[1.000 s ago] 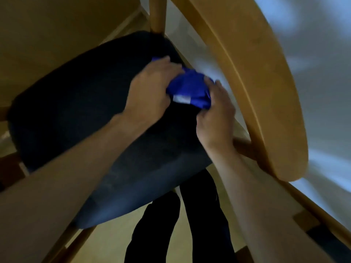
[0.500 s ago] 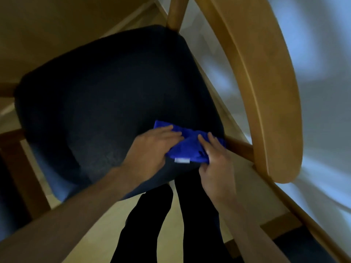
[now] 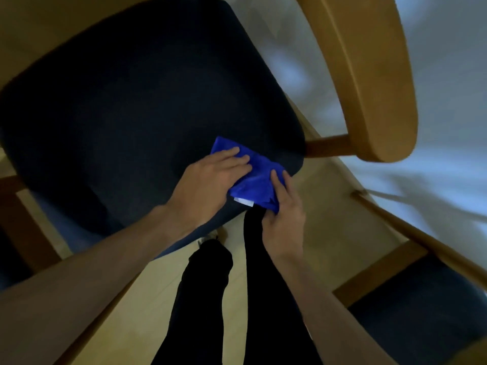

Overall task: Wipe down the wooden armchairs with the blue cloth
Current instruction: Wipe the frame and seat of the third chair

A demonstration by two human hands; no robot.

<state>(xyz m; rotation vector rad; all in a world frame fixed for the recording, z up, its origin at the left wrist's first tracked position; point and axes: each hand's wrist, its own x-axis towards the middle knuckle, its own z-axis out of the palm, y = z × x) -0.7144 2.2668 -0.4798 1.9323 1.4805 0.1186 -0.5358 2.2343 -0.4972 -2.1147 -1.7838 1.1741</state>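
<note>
A blue cloth (image 3: 257, 180) with a small white label lies on the front right corner of the armchair's dark navy seat cushion (image 3: 131, 114). My left hand (image 3: 210, 180) presses flat on the cloth's left part, fingers straight. My right hand (image 3: 284, 222) holds the cloth's right edge where it hangs over the seat's front, thumb side tucked against the fabric. The chair's curved wooden armrest (image 3: 369, 75) rises to the right of both hands, not touched by either.
A second wooden armchair with a dark seat (image 3: 421, 312) and wooden frame (image 3: 379, 270) stands at the lower right. My legs in black trousers (image 3: 205, 299) stand on the pale floor (image 3: 329, 219) just in front of the seat. Dark wood shows at the left edge.
Both hands slid the cloth from the back right of the seat forward to its front right corner. My left hand's fingers have flattened out on the cloth.
</note>
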